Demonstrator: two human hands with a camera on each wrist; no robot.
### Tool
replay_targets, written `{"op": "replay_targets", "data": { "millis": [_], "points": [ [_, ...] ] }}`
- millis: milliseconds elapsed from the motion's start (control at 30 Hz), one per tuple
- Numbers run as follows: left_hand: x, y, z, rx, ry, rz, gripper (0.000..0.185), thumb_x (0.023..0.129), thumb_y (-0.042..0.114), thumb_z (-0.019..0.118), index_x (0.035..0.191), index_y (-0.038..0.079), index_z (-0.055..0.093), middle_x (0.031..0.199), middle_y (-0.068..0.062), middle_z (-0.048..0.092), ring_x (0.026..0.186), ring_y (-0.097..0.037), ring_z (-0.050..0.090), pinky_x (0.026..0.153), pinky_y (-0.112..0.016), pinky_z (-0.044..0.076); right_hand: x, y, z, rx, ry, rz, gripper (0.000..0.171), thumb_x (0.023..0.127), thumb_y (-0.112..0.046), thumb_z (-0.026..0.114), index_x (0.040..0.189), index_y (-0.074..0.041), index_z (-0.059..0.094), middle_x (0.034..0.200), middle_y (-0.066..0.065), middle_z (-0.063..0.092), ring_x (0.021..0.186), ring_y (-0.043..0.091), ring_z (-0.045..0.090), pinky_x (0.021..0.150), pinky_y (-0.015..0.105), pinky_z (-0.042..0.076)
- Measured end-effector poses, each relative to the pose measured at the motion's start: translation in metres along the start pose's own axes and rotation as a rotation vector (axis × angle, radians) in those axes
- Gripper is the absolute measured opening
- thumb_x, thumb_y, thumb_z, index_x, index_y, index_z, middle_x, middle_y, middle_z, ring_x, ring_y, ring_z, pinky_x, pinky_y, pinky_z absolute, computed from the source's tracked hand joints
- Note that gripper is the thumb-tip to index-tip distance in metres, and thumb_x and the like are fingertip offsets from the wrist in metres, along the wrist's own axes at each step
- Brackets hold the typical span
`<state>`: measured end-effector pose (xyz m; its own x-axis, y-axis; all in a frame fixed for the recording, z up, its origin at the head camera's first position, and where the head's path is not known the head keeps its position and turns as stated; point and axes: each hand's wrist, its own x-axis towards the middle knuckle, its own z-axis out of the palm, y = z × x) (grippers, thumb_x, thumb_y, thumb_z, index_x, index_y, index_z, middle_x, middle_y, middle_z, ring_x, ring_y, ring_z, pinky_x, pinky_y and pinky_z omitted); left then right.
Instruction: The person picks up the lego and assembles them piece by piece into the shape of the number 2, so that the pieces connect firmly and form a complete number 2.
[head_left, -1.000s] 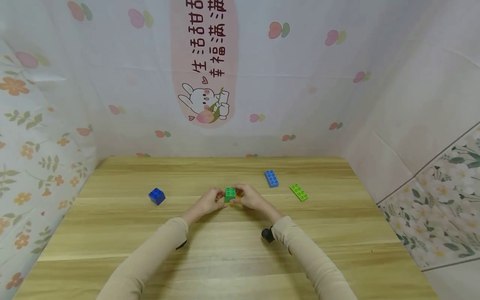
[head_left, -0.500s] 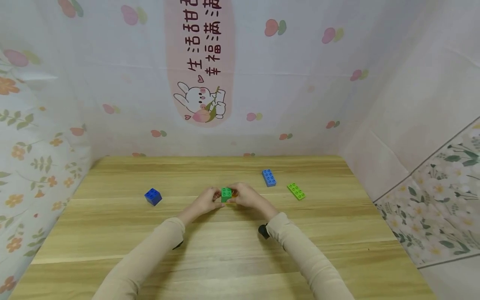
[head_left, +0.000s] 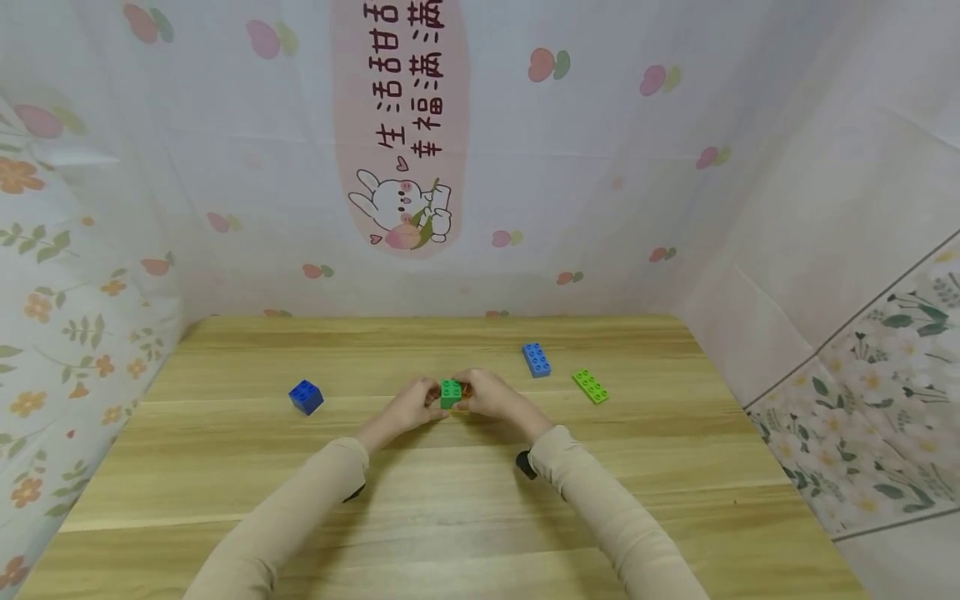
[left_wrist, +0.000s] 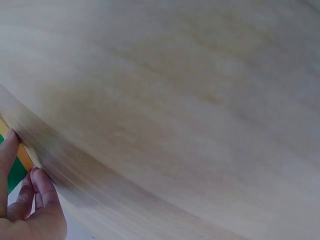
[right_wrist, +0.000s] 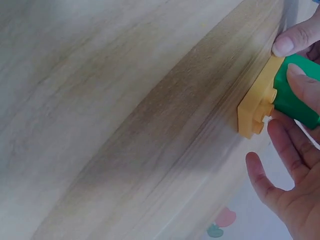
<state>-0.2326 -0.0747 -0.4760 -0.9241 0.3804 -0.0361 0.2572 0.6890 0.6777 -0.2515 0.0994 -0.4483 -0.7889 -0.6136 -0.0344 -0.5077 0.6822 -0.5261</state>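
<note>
A green brick [head_left: 451, 392] sits on an orange-yellow flat brick [right_wrist: 255, 112] at the middle of the wooden table [head_left: 450, 517]. My left hand [head_left: 429, 398] grips the stack from the left, and in the left wrist view its fingertips [left_wrist: 22, 192] lie against the orange edge [left_wrist: 25, 156]. My right hand [head_left: 468, 392] grips the stack from the right. In the right wrist view its fingers [right_wrist: 292, 150] curl beside the flat brick and one finger lies on the green brick [right_wrist: 295, 95]. Most of the flat brick is hidden by my hands in the head view.
A dark blue cube brick [head_left: 306, 397] lies to the left of my hands. A blue long brick [head_left: 536, 359] and a light green flat brick [head_left: 590, 386] lie to the right. Patterned cloth walls [head_left: 405, 167] close in the table at the back and sides.
Both hands stay on the green and orange stack at the same spot. The orange flat brick shows less between my fingers than one second ago.
</note>
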Motion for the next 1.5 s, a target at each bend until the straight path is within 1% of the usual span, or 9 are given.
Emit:
{"op": "replay_targets", "data": {
  "millis": [333,533,600,767,867,967,1133,1267,1500],
  "points": [
    [0.002,0.006,0.003,-0.022,-0.024,0.001,0.033,0.078,0.017,0.071,0.103,-0.002,0.059,0.097,-0.011,0.056,0.09,-0.02,0.054,0.082,-0.035,0.05,-0.007,0.006,0.001,0.017,0.018,0.047,0.045,0.079,-0.01,0.07,0.12,0.002,0.056,0.111,0.013,0.063,0.093,0.021,0.061,0.082,0.029,0.052],
    [0.001,0.005,0.005,-0.055,-0.005,-0.015,0.036,0.077,0.012,0.072,0.106,-0.005,0.058,0.098,-0.013,0.056,0.091,-0.022,0.055,0.084,-0.036,0.051,-0.012,0.011,0.01,0.01,0.101,0.073,0.052,0.078,-0.022,0.073,0.123,-0.004,0.055,0.114,0.011,0.063,0.103,0.025,0.057,0.091,0.038,0.047],
    [0.001,0.003,0.007,-0.051,0.001,-0.014,0.035,0.077,0.01,0.072,0.105,-0.006,0.058,0.097,-0.014,0.056,0.089,-0.022,0.055,0.083,-0.036,0.051,-0.014,0.014,0.015,0.073,0.122,0.072,0.057,0.077,-0.025,0.074,0.126,-0.005,0.053,0.12,0.011,0.06,0.11,0.027,0.054,0.096,0.041,0.044],
    [0.001,0.001,0.008,-0.054,-0.007,-0.022,0.036,0.077,0.01,0.072,0.106,-0.007,0.058,0.098,-0.015,0.055,0.089,-0.022,0.054,0.083,-0.036,0.05,-0.025,0.025,0.02,0.348,0.198,0.118,0.067,0.076,-0.021,0.075,0.133,-0.004,0.043,0.132,0.016,0.049,0.123,0.032,0.045,0.101,0.049,0.039],
    [0.002,0.002,0.007,-0.06,-0.008,-0.033,0.038,0.078,0.012,0.071,0.108,-0.007,0.057,0.099,-0.015,0.055,0.09,-0.023,0.054,0.085,-0.036,0.049,-0.032,0.032,0.015,0.42,0.256,0.172,0.067,0.076,-0.019,0.074,0.133,-0.006,0.043,0.133,0.015,0.048,0.125,0.033,0.042,0.103,0.051,0.035],
    [0.002,0.004,0.006,-0.056,-0.007,-0.049,0.038,0.078,0.013,0.071,0.108,-0.007,0.057,0.1,-0.015,0.055,0.09,-0.022,0.054,0.085,-0.036,0.049,-0.04,0.04,0.007,0.417,0.296,0.23,0.064,0.077,-0.021,0.074,0.133,-0.008,0.045,0.133,0.013,0.049,0.126,0.031,0.041,0.105,0.05,0.033],
    [0.001,0.007,0.004,-0.048,0.002,-0.069,0.039,0.078,0.012,0.071,0.108,-0.007,0.057,0.099,-0.015,0.056,0.089,-0.022,0.054,0.084,-0.035,0.049,-0.055,0.057,-0.01,0.375,0.4,0.286,0.06,0.079,-0.019,0.072,0.131,-0.005,0.045,0.133,0.016,0.048,0.125,0.034,0.04,0.104,0.051,0.034],
    [0.001,0.005,0.004,-0.042,0.006,-0.059,0.038,0.078,0.012,0.072,0.108,-0.008,0.057,0.099,-0.015,0.055,0.089,-0.023,0.054,0.084,-0.035,0.05,-0.07,0.075,-0.022,0.418,0.487,0.369,0.06,0.08,-0.017,0.071,0.131,-0.002,0.044,0.134,0.019,0.045,0.126,0.037,0.037,0.104,0.052,0.034],
    [0.002,0.007,0.004,-0.057,0.003,-0.067,0.04,0.078,0.011,0.071,0.11,-0.008,0.057,0.099,-0.016,0.056,0.09,-0.023,0.053,0.085,-0.036,0.049,-0.093,0.1,-0.035,0.49,0.561,0.456,0.061,0.082,-0.014,0.068,0.132,0.001,0.039,0.135,0.022,0.042,0.126,0.039,0.033,0.106,0.05,0.032]
  ]
}}
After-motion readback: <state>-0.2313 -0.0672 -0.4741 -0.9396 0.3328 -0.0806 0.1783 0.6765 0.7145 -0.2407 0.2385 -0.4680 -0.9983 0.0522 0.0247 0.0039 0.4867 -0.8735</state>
